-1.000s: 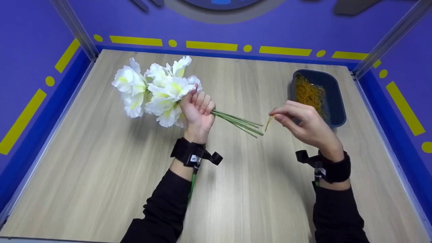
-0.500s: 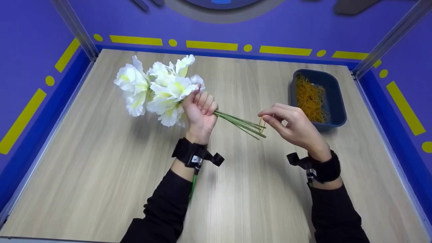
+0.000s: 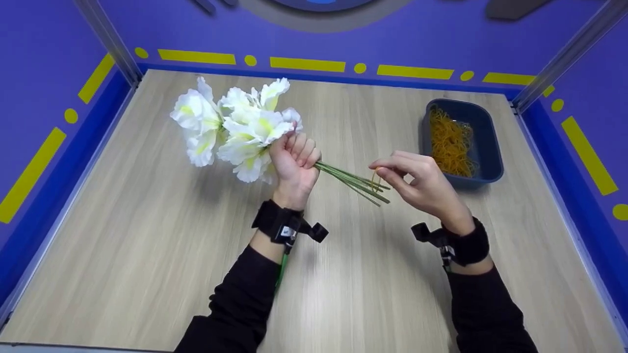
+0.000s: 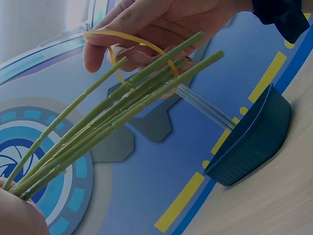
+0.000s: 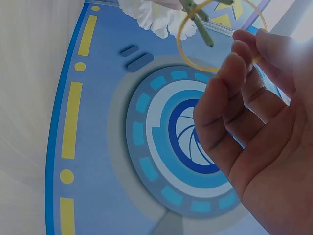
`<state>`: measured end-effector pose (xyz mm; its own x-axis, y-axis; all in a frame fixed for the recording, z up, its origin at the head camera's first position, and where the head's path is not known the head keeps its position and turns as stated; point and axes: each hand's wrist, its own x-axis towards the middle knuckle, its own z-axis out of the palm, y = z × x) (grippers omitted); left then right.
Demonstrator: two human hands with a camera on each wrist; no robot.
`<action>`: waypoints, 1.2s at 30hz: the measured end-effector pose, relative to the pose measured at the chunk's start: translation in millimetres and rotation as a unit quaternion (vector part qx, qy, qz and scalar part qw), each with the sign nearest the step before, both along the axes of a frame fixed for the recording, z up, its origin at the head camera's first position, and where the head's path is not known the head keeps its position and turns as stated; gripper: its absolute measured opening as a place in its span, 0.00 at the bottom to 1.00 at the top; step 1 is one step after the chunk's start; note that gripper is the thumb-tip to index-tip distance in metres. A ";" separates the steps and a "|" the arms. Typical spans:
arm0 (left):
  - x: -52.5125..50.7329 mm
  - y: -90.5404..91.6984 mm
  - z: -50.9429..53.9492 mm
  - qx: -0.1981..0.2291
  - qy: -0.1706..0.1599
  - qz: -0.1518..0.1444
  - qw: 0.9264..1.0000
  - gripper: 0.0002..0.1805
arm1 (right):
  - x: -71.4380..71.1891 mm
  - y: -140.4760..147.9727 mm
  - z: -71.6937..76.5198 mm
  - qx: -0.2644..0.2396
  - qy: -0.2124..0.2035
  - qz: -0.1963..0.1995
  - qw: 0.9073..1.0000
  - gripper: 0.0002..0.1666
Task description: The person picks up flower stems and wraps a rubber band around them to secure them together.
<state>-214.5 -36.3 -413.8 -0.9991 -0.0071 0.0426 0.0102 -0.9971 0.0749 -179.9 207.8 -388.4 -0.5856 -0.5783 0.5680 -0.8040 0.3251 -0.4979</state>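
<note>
My left hand (image 3: 297,164) grips a bunch of green stems (image 3: 351,180) just below white flowers (image 3: 250,130) with yellow centres. The stem ends point right, slightly fanned. Between thumb and forefinger, my right hand (image 3: 422,184) pinches a yellow rubber band (image 3: 375,180) at the stem ends. In the left wrist view the band (image 4: 129,36) hangs as an open loop round several stems (image 4: 112,110); whether the thin stem at the side lies inside it I cannot tell. The right wrist view shows the loop (image 5: 183,49) around stem tips, held by the right hand (image 5: 264,132).
A dark blue bin (image 3: 488,147) holding a tangle of yellow rubber bands (image 3: 449,147) stands at the back right of the wooden table (image 3: 343,294). Blue panels (image 3: 314,46) with yellow marks enclose the back and sides.
My right hand has moved left, bringing the band from beside the stem ends to around them. The left hand and the flowers have shifted slightly right.
</note>
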 end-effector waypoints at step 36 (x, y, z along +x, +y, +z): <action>7.8 18.7 -6.0 -0.036 0.019 -0.036 0.999 0.28 | -2.8 -0.7 -7.3 0.038 -0.042 -0.014 0.998 0.09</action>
<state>-206.7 -17.7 -419.8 -0.9946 0.0685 0.0774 -0.0565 -0.9875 0.1474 -182.7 207.1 -395.7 -0.6449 -0.6008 0.4724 -0.7513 0.3853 -0.5358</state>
